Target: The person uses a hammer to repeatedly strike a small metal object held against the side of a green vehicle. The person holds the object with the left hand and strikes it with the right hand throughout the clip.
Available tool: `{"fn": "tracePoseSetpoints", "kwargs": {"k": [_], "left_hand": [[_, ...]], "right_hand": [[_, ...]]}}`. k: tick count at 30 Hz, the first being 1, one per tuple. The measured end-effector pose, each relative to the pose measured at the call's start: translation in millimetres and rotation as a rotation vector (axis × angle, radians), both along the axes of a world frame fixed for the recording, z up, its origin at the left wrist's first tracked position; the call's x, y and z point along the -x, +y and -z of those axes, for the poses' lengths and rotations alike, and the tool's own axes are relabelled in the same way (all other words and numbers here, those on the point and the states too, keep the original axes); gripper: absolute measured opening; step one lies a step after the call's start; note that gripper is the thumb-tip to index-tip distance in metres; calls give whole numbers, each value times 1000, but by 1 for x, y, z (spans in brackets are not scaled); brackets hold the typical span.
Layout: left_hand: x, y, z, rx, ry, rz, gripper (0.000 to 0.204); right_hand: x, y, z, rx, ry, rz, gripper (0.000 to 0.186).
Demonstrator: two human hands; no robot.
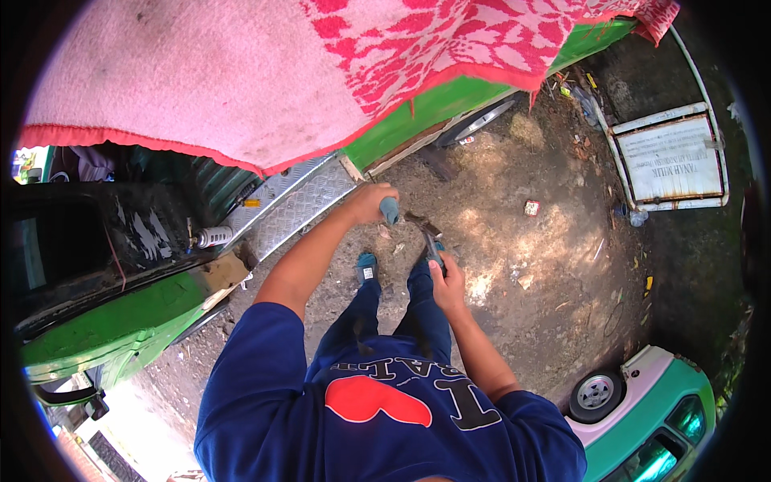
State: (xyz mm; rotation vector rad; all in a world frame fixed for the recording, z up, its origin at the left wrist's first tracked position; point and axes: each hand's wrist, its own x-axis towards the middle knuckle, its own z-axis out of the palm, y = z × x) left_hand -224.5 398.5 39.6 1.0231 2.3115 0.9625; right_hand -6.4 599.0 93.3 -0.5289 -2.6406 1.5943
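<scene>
My left hand (371, 202) is closed around a small grey-teal rounded piece (389, 210) whose kind I cannot make out. It is held out in front of me, near the corner of a green vehicle body (426, 120). My right hand (450, 281) grips the handle of what looks like a hammer (434, 241). Its dark metal head points up toward the left hand, with a gap between the two. Below them, my feet stand on the dirt ground.
A pink and red patterned cloth (241, 80) hangs over the green body. At left are a ridged metal step (297, 210), a spray can (214, 236) and an open green vehicle door (120, 313). A white metal sign frame (671, 161) lies right; a green-and-white car (642, 410) is lower right.
</scene>
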Motion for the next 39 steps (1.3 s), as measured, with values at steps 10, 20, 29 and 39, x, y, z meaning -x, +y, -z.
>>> {"fn": "tracePoseSetpoints", "kwargs": {"k": [10,20,29,39], "left_hand": [[-5,4,-4,78,25,30,34],[-19,11,8,188,152,108,24],[-22,14,10,179,144,74,32],[-15,12,5,187,152,63,33]], "right_hand": [[-3,-6,-1,10,-26,-28,29],[-5,-2,3,17,-69,-35,30],[-15,-1,12,-9,-6,-29,30],[-9,-8,28,-124,175,-161,29]]}}
